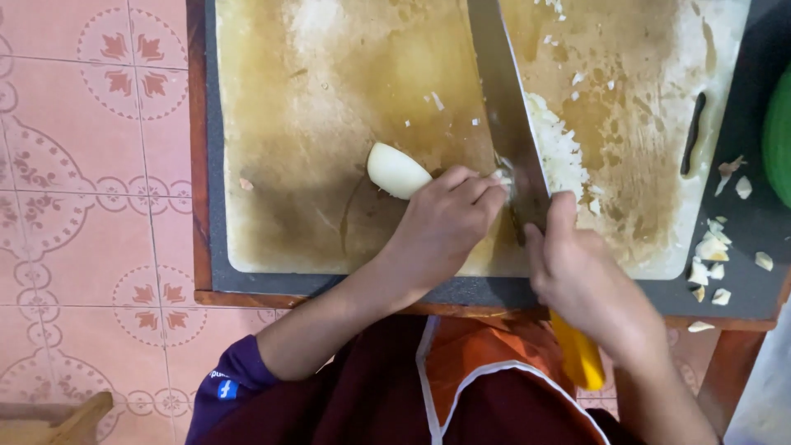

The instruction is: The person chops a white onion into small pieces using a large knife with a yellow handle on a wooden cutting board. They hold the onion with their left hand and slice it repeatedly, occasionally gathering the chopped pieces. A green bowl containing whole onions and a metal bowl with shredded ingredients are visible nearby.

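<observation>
Nearest the camera, at 6 o'clock, a person in a dark maroon top and an orange apron (461, 350) edged in white works at a table; a small blue patch (227, 389), rectangular, sits on the purple sleeve at 7 o'clock. The right hand (587, 284), at 5 o'clock, is closed around the yellow handle (578, 354) of a large knife (507, 107), forefinger stretched along the blade, which runs away toward 12 o'clock. The left hand (445, 231), just left of centre, has its fingers curled and pressed down on a peeled white onion (397, 170), fingertips touching the flat of the blade. The onion lies near the middle of a stained white cutting board (329, 99), its uncut end pointing toward 10 o'clock. Just right of the blade, at 2 o'clock, lies a strip of finely chopped onion (559, 148). The board rests on a dark mat (741, 239) over a wooden table (247, 298). Onion scraps (710, 251) lie scattered on the mat at 3 o'clock, and beyond them a green object (779, 136), cut off by the edge, is too little seen to identify. Pink patterned floor tiles (91, 165) fill the left, from 8 to 11 o'clock.
</observation>
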